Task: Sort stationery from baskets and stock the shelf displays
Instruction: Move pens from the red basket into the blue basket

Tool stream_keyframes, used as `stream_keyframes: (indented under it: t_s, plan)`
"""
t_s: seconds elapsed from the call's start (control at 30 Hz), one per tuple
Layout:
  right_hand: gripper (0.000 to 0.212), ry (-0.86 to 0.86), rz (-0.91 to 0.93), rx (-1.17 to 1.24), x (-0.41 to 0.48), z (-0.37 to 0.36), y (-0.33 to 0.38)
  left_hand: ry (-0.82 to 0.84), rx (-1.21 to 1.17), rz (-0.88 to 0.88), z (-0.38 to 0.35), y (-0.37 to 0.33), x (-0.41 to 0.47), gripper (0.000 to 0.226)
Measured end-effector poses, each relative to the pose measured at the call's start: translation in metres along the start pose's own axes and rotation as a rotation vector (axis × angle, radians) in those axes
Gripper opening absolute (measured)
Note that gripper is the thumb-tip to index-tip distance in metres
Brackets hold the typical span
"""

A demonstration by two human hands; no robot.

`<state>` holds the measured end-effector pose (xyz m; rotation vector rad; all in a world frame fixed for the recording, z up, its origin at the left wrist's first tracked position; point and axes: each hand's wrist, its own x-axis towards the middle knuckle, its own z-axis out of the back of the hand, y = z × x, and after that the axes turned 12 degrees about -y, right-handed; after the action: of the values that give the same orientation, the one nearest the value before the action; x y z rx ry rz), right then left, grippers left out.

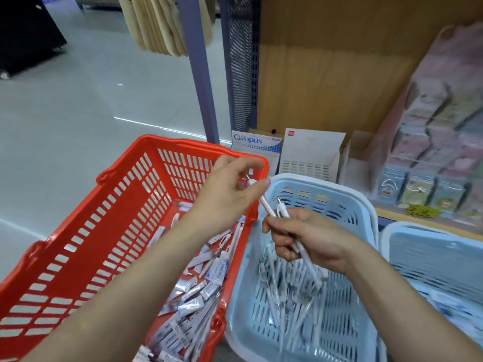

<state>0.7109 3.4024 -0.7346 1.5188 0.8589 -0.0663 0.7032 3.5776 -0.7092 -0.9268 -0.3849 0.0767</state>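
Bunching slim white plastic pens [268, 207] at frame centre above the pale blue slatted plastic basket [366, 205], the right hand [311, 239] should grip firmly with curled fingers while the left hand [230, 197], fingers pinching one tip, squares the ends.

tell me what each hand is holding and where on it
The right hand grips a few white pens around the middle of their barrels. The left hand pinches the top end of one of them.
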Motion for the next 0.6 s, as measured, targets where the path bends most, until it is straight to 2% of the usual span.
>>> stream_keyframes:
  t_s: [0.13, 0.3, 0.4, 0.43, 0.5, 0.57, 0.6]
  plan:
    - [0.014, 0.061, -0.003, 0.047, -0.005, 0.005, 0.008, 0.189, -0.290, 0.207, -0.010, -0.013, 0.002, 0.027]
    - [0.030, 0.041, 0.110, -0.149, -0.009, 0.022, 0.005, 0.457, -0.132, 0.117, -0.037, -0.033, 0.003, 0.012]
    - [0.021, -0.049, 0.147, -0.134, -0.012, 0.043, 0.008, 0.505, 0.027, -0.008, -0.046, -0.045, 0.018, 0.016]
    - [0.021, -0.089, 0.143, -0.203, -0.013, 0.054, 0.013, 0.522, 0.109, -0.057, -0.049, -0.051, 0.023, 0.017]
    - [0.036, -0.104, 0.104, -0.474, -0.014, 0.078, 0.024, 0.601, 0.295, -0.151, -0.057, -0.060, 0.032, 0.012]
    - [0.054, -0.105, 0.028, -0.771, -0.018, 0.097, 0.038, 0.756, 0.433, -0.159, -0.073, -0.064, 0.038, 0.003]
    - [0.057, -0.113, -0.006, -0.889, -0.021, 0.104, 0.043, 0.837, 0.488, -0.142, -0.085, -0.061, 0.038, 0.007]
